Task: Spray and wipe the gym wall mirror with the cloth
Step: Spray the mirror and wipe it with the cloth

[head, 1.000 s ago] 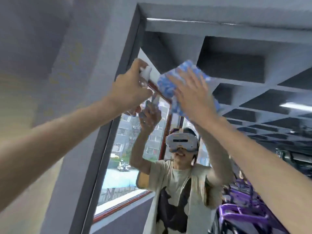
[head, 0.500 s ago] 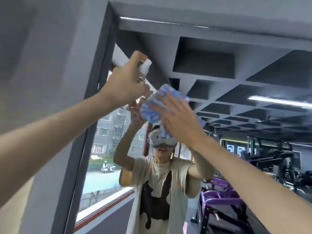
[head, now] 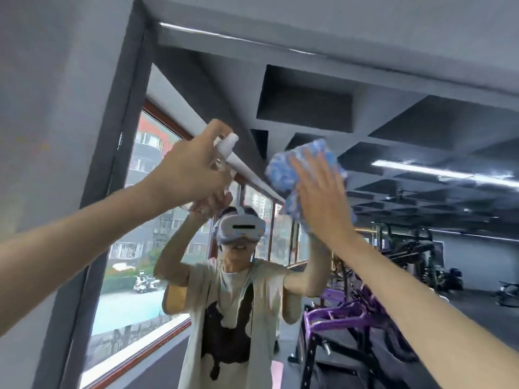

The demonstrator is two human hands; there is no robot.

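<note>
Grips bottle (head: 229,143) in left hand (head: 191,172), raised near left edge of mirror (head: 309,108). Presses blue cloth (head: 289,169) against mirror with right hand (head: 320,197), fingers (head: 327,181) straight, just right of bottle.

left hand (head: 191,175) grips spray bottle (head: 228,143) — blurred | right hand (head: 323,197) presses cloth (head: 297,169) on mirror (head: 393,122)

Wall mirror (head: 309,108), dark grey frame (head: 122,136); blue-white cloth (head: 295,167) flat against glass, upper middle. Reflected gym floor (head: 477,313) dark; purple rack (head: 334,318) stands on it, black machines (head: 407,256) behind
</note>
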